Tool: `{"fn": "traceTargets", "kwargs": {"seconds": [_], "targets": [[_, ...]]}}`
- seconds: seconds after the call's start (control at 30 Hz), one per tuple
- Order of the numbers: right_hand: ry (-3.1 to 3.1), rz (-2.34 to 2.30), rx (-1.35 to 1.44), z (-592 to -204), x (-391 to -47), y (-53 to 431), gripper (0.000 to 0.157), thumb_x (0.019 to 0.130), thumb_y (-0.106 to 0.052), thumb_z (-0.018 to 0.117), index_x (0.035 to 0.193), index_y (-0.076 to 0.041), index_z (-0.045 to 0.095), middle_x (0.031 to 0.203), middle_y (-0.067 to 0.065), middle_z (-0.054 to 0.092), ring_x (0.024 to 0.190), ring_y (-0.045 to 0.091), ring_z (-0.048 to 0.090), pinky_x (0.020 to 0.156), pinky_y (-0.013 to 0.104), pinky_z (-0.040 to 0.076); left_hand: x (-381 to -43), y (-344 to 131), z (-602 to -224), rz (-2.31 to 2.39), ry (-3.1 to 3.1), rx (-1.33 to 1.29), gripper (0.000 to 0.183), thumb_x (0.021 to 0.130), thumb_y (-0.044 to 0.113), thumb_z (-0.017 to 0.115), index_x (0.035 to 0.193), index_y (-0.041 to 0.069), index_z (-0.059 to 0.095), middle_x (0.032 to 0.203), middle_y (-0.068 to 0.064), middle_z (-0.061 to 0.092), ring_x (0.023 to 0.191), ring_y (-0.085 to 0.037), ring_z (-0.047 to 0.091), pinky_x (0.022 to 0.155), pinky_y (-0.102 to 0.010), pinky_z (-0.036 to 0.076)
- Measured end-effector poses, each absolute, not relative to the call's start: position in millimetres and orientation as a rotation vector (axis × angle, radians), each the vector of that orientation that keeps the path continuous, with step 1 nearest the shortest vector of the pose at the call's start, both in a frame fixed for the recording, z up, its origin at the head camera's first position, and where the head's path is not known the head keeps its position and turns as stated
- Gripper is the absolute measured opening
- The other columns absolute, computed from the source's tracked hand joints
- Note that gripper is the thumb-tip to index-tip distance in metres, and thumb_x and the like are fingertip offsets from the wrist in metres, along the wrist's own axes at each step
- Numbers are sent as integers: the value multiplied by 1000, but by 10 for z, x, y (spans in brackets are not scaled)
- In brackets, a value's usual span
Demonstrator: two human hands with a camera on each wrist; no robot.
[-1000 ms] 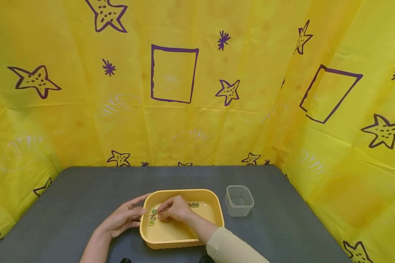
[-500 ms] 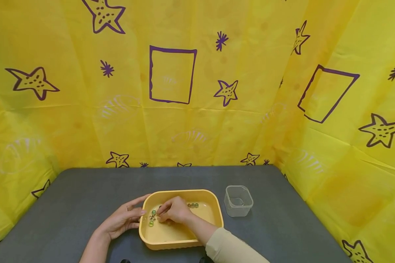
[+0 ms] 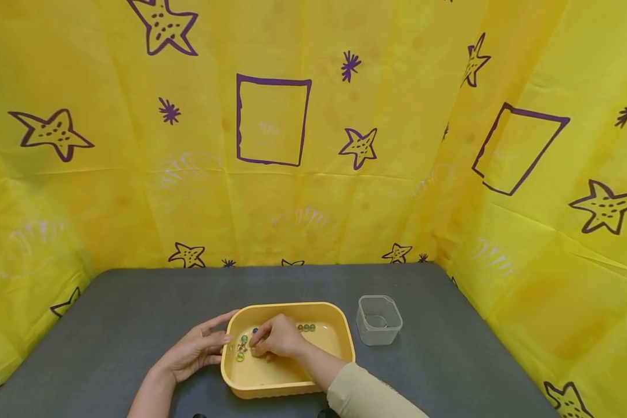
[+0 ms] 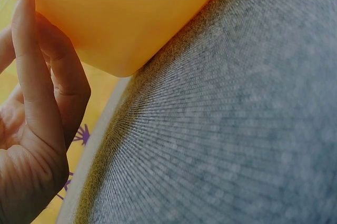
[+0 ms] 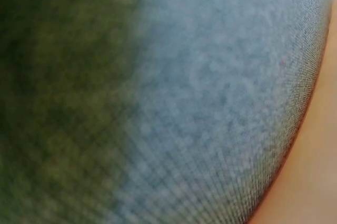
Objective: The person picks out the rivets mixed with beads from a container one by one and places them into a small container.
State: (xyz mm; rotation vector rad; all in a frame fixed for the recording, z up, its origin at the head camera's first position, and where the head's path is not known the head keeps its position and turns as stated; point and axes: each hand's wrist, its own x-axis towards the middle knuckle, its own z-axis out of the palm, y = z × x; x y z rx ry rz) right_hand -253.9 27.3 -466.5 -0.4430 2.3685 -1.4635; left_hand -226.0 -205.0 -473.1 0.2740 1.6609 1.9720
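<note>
A yellow tray with rounded corners stands on the dark table. My left hand grips its left side, thumb at the rim and the other fingers along the outer wall; the left wrist view shows fingers against this wall. My right hand reaches into the tray with bent fingers, their tips low over its left part. Beside them lie a green marble, a yellow-green marble, a dark blue marble and several small shiny bits. I cannot tell whether the right fingertips pinch something.
A short row of marbles lies along the tray's far side, partly behind the right hand. To the tray's right stands a clear plastic container. Yellow patterned cloth hangs behind and beside the table.
The right fingers have shifted very slightly, and the dark blue marble beside them shows more now. The left hand keeps its hold, and the tray stays in place.
</note>
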Motion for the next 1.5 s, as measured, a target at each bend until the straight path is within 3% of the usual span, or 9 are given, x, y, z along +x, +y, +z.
{"fn": "traceTargets", "kwargs": {"seconds": [0.43,0.93,1.5], "targets": [[2391,-1428,-496,-4691,-2552,271,8,72,-1,85,78,-3,79,66,5,74,45,4,56,43,22,53,-2267,-2059,-4751,1980,1641,295,76,104,16,50,160,8,0,129,-4,65,113,-15,68,86,-28,61],[2460,-1310,-566,-4681,-2544,256,7,79,-3,80,73,-7,78,59,-5,67,44,4,52,41,18,50,-2273,-2058,-4759,1983,1629,321,73,104,15,48,160,9,2,129,-6,65,112,-16,68,87,-29,61],[2429,-1359,-566,-4670,-2547,270,7,83,-7,77,77,-3,77,65,0,69,48,5,54,43,18,50,-2276,-2062,-4766,1991,1616,352,66,104,13,47,161,17,13,126,-7,68,109,-14,70,85,-27,61]]}}
